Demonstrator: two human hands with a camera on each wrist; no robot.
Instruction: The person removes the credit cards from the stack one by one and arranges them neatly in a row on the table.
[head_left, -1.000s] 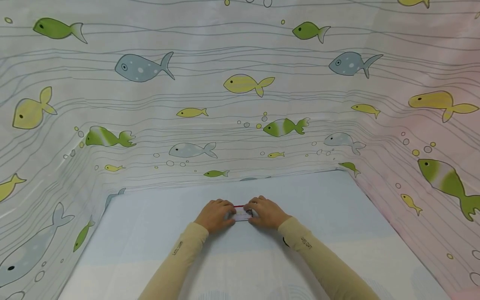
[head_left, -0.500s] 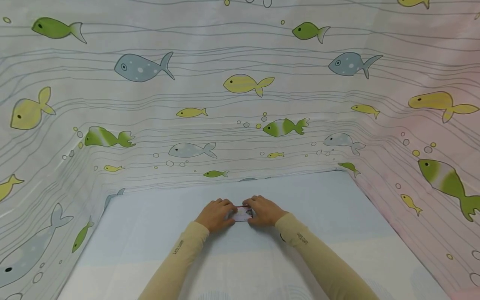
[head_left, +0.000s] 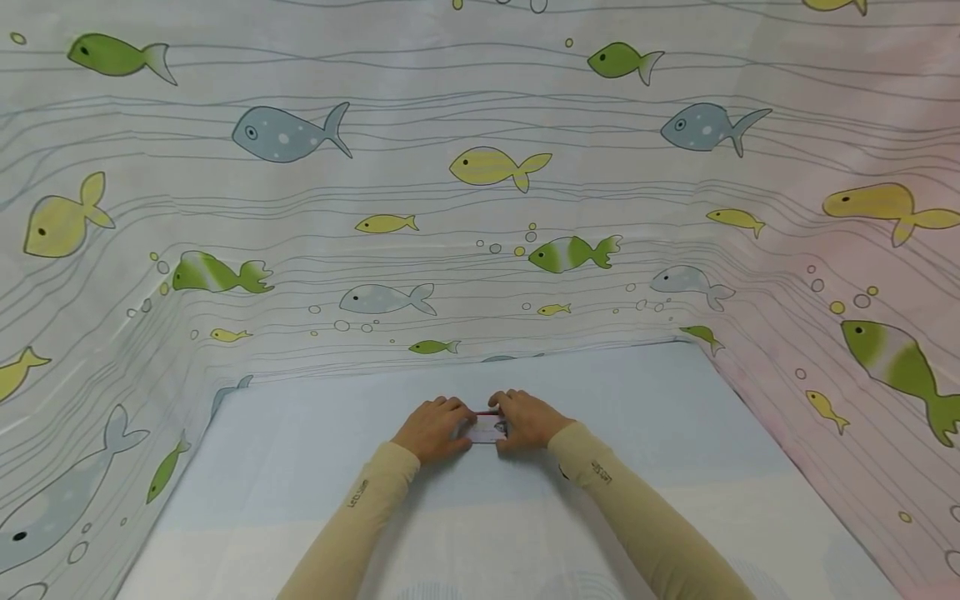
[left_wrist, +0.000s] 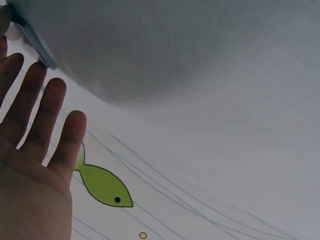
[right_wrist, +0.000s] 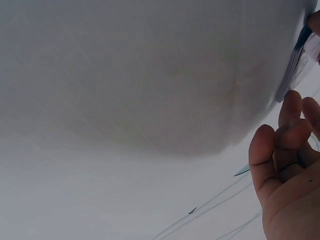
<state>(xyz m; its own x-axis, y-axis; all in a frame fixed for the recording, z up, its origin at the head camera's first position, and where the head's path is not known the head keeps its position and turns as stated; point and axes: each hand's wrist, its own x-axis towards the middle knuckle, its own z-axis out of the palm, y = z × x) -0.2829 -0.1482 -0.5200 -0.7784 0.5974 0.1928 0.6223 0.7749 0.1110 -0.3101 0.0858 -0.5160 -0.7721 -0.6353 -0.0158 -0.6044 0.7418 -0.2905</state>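
A small flat stack of cards (head_left: 486,430) lies between my two hands on the pale cloth. Its top is whitish with a dark printed figure at the right, and a red line shows along its far edge. My left hand (head_left: 432,431) pinches the left end, thumb on the near side and fingers on the far side. At the other end my right hand (head_left: 529,421) grips it likewise. In the left wrist view the edge of the stack (left_wrist: 39,44) touches a fingertip, the other fingers spread. Fine layers show along the stack's side (right_wrist: 290,72) in the right wrist view.
The light blue and white cloth (head_left: 480,517) covers the table surface. Behind and at both sides rise curtains (head_left: 420,258) printed with fish and wavy lines. Beige sleeves (head_left: 352,517) cover both forearms.
My right wrist has shifted slightly left, and its fingers have lifted a little off the far edge. More of the card top shows between the hands. The left hand is nearly still.
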